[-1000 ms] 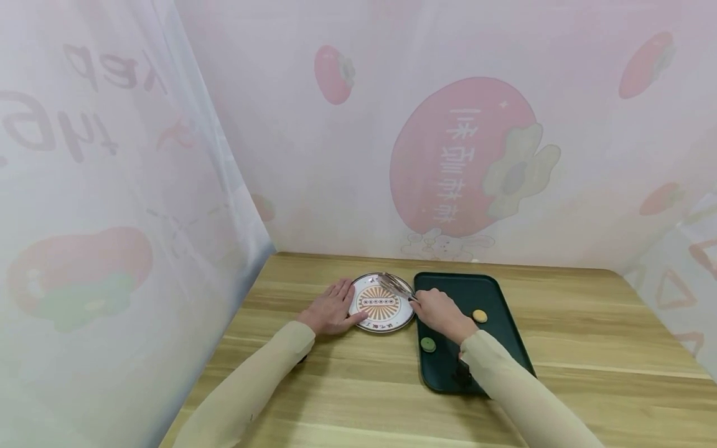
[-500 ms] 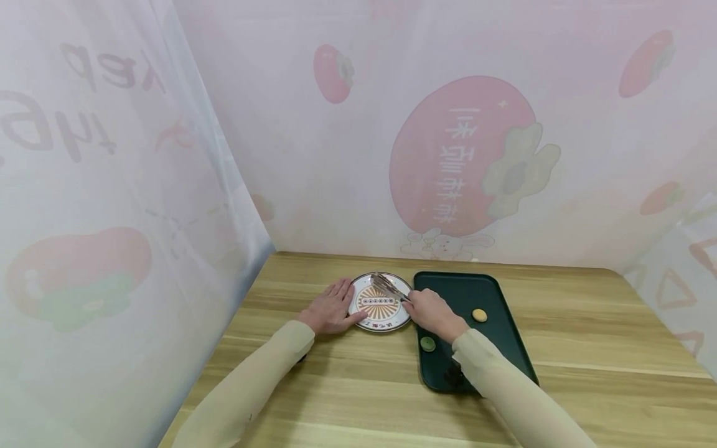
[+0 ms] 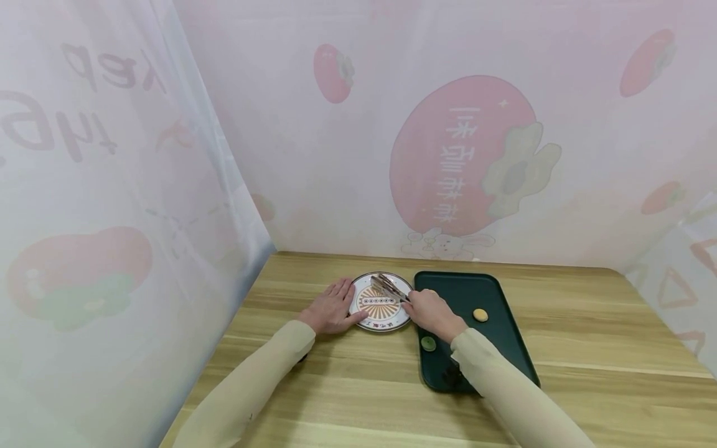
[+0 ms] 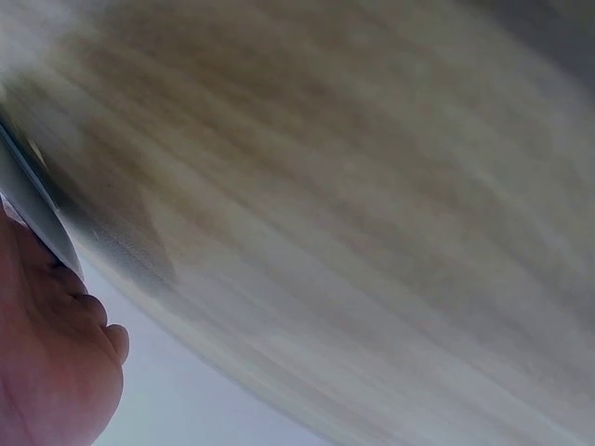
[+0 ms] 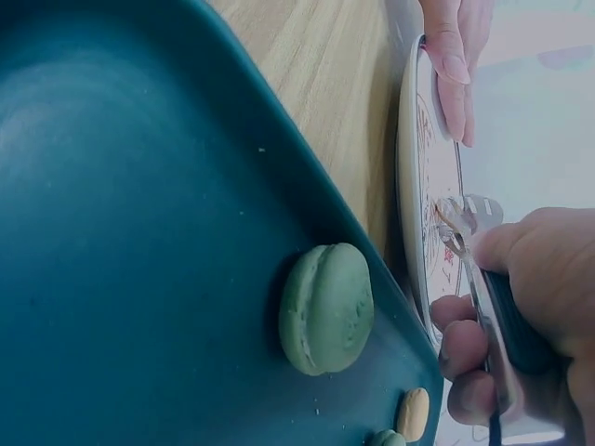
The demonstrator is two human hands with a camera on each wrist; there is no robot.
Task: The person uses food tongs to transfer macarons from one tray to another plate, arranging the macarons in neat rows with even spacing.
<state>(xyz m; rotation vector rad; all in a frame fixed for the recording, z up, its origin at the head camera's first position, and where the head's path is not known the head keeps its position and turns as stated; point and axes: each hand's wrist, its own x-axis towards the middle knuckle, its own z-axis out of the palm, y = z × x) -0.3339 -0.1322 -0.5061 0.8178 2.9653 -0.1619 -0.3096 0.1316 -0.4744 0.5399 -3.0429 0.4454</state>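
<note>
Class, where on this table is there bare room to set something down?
Bare tabletop lies right of the tray, and this side of the plate, between left sleeve and tray. The tray's far end, beyond the yellow macaron, is free. Crowded: the plate, with the left hand on its rim and the right hand holding tongs over it.

Plate point(image 3: 399, 317): characters point(image 3: 383, 325); strawberry print point(image 3: 422, 168): more characters; side curtain point(image 3: 101, 199): letters point(image 3: 120, 70). None surely legible.
</note>
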